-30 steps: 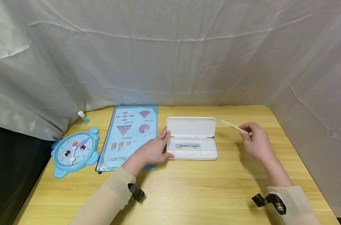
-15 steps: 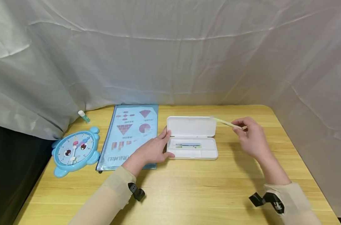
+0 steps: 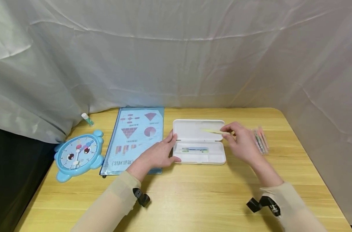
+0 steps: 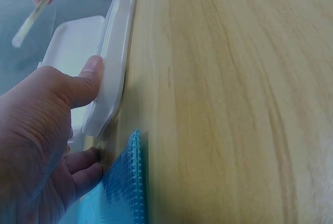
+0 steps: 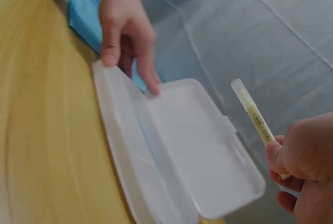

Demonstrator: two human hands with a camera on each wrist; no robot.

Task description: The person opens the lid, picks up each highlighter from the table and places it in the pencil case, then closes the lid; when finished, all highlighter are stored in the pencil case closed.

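Plainly, right hand (image 3: 242,143) pinches yellow pen (image 5: 258,122), seemingly above case (image 3: 217,158).

Around an open white case (image 3: 216,158), with 12 o'clock toward the grey curtain (image 3: 181,67), the widest way in is from 6, over tabletop (image 3: 199,199) between left and right sleeves (image 3: 292,206). At 12, the case's raised lid (image 3: 190,130) blocks the way, with the curtain behind it. At 9, the left hand (image 3: 157,154) holds the case's edge, a blue folder (image 3: 128,141) just past it. At 3, the right hand (image 3: 242,141) and its yellow pen (image 5: 260,124) bar entry; more pens (image 3: 261,140) lie beyond.
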